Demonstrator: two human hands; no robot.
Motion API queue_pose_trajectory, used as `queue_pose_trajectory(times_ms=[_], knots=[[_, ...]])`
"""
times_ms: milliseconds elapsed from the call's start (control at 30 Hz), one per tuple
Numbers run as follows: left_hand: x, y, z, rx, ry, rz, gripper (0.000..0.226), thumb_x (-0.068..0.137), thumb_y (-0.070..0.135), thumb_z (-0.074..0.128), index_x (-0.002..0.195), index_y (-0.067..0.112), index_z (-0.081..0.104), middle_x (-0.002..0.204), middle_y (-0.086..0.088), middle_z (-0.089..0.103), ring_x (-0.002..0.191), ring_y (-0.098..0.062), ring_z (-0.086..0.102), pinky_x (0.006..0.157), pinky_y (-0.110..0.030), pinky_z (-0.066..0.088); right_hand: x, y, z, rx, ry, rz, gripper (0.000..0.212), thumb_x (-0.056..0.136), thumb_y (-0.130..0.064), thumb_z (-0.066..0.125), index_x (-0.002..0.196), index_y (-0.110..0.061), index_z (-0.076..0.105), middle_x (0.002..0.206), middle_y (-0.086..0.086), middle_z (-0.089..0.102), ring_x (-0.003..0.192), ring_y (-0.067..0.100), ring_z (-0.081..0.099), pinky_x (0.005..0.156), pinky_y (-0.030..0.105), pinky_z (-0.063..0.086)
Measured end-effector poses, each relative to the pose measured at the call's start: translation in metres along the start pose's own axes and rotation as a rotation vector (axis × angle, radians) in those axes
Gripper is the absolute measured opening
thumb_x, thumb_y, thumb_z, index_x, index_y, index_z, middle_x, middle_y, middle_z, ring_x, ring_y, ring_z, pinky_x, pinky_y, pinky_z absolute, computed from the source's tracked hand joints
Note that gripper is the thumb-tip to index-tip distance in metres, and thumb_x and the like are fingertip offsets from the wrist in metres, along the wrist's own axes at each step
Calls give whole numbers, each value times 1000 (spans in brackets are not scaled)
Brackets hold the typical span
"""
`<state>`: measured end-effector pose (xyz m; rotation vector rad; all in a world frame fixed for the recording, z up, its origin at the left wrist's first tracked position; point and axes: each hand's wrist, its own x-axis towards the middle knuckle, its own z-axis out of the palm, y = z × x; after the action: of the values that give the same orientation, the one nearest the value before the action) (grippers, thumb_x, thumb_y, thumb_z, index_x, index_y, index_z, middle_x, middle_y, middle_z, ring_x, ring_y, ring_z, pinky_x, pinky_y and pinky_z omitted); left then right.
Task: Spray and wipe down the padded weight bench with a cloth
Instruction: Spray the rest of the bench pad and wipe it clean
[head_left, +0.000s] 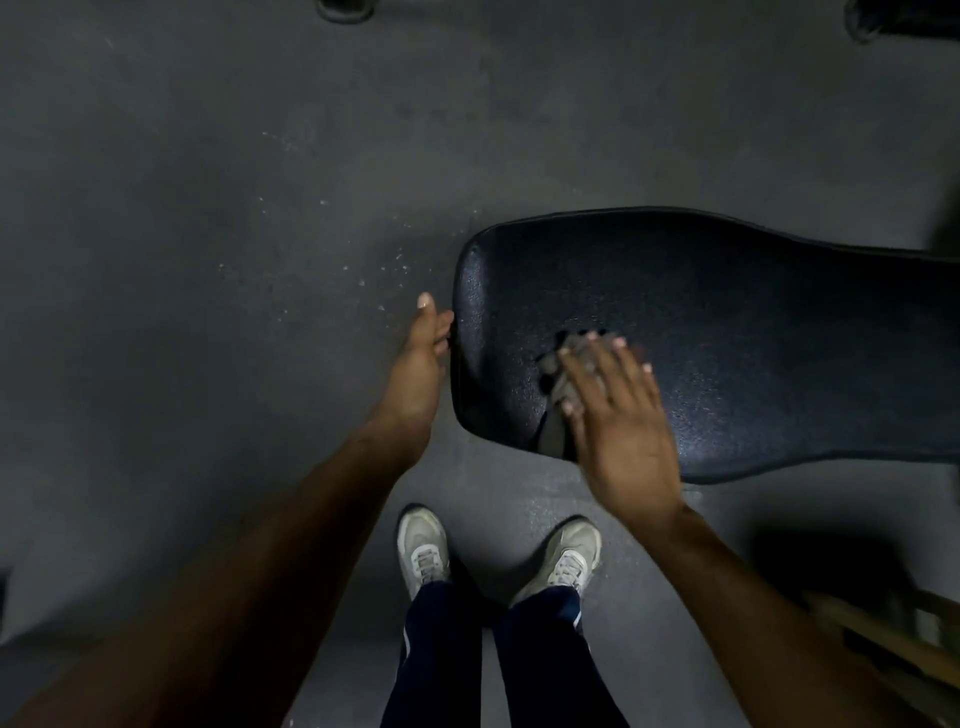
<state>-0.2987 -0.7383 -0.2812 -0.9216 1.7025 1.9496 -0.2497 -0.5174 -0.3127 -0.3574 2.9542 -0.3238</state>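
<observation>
The black padded weight bench (753, 338) stretches from the middle of the view to the right edge, its rounded end toward the left. A crumpled grey cloth (558, 387) lies on the pad near that end. My right hand (618, 421) presses flat on the cloth with fingers spread, covering most of it. My left hand (421, 364) rests against the bench's left end, fingers curled around its edge. No spray bottle is in view.
My two white sneakers (423, 545) stand on the grey rubber floor (208, 260) just in front of the bench. A wooden object (893, 639) lies at the lower right. Dark equipment feet (345, 9) show at the top edge.
</observation>
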Motion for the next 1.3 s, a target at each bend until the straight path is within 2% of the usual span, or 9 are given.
queue_pose_trajectory(times_ms=[200,367,500,567,633,700,933,1167,1300], knots=[[0,-9,2,-33,15,13,70,106,61,22,154,15,45,160,0,44,145,-14,40,120,-35,26,61,0,-13,110,76,238,55,109,-36,36,161,-21,38,171,12,29,161,36,18,130,57,16],[5,3,3,16,42,-7,68,106,60,22,146,14,52,140,2,56,136,-13,48,108,-29,34,60,-55,2,11,28,-66,59,103,-31,47,161,-23,39,172,9,30,160,36,22,128,59,22],[3,12,10,213,-6,41,36,110,47,27,120,29,57,102,15,63,79,20,62,69,-1,47,16,-64,17,-40,-8,-259,67,95,-22,56,160,-24,40,172,5,31,160,33,22,129,55,19],[7,13,13,316,-7,109,46,106,56,34,131,25,57,119,9,64,99,8,63,88,-13,50,-10,-51,22,-72,-9,-292,68,95,-21,51,161,-28,38,171,3,32,161,31,22,129,54,19],[15,14,14,488,0,232,62,101,63,38,147,23,51,152,-2,50,136,-18,51,119,-35,35,-30,-32,23,-100,3,-259,69,94,-19,51,161,-31,38,171,0,32,160,30,24,130,53,18],[20,18,19,648,-13,275,61,106,56,37,156,22,40,169,1,25,154,-19,25,121,-30,15,-45,-11,20,-99,20,-176,68,95,-22,51,161,-31,38,172,0,30,160,29,23,130,54,16],[41,41,65,945,-135,425,62,108,53,32,161,22,29,173,1,10,160,-18,4,129,-39,5,-22,-11,6,94,108,279,62,103,-24,45,163,-22,32,173,7,26,163,31,12,131,56,11],[46,28,100,1195,-128,458,66,107,56,29,162,20,26,174,0,4,160,-19,-4,127,-45,-4,-24,-37,12,110,68,6,59,106,-30,48,163,-27,34,172,4,29,162,30,15,131,53,11],[33,9,112,1244,-47,489,72,106,56,30,164,15,16,174,-3,-4,160,-19,-10,128,-44,-7,-61,14,12,87,85,173,66,102,-25,55,164,-28,31,175,0,22,163,26,10,131,51,14]])
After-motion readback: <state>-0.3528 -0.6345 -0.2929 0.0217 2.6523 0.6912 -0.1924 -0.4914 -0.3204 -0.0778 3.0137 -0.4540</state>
